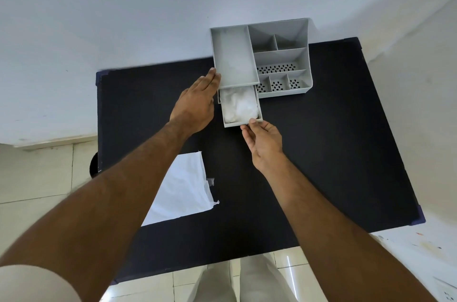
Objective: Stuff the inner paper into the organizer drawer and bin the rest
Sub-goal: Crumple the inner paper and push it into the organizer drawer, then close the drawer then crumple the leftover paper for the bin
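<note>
Black table [321,153] carries everything; landmark is the grey organizer [279,54] at its far edge against the wall. Drawer [241,109] is pulled out toward the person from the organizer's left section, and crumpled white inner paper [238,106] already sits inside it, filling most of the tray. So the stuffing step looks done, drawer not yet shut. White outer bag [180,190] lies flat on the table well nearer the person than the organizer, left of the drawer line, untouched; binning is all left. No bin clearly seen; a dark round shape [94,164] off the table's left edge could be one, cannot tell. Left hand [195,104] is flat, fingers extended, holding nothing, fingertips touching the organizer's left wall, likely bracing it. Right hand [263,138] is at the drawer's front edge, grip narrow, thumb and fingers pinching the front lip, probably to push it closed.
</note>
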